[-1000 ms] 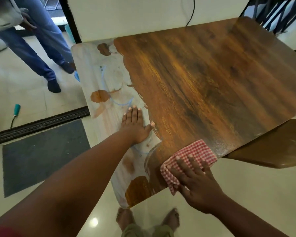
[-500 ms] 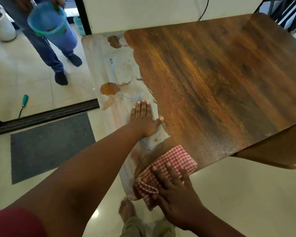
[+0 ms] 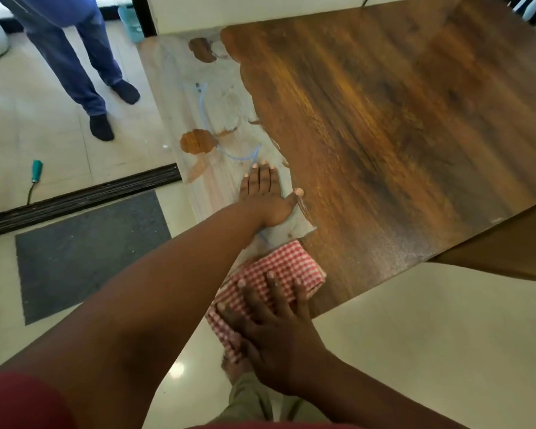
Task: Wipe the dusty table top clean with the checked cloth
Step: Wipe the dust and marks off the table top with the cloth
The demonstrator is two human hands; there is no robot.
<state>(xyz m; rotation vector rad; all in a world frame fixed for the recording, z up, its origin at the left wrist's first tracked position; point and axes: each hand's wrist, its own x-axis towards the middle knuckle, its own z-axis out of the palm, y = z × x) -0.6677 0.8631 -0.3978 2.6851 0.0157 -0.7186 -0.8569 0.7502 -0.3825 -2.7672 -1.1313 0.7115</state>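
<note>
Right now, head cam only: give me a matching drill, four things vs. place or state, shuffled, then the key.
Things:
1. left hand
2. right hand
3. checked cloth
4. floor mat

Place or state:
A. dark grey, on the floor left of the table
B. flat on the pale dusty strip, fingers straight
C. at the table's near edge, part of it hanging over
D. fingers spread, pressing on the cloth

Pairs: 1-B, 2-D, 3-C, 4-A
</note>
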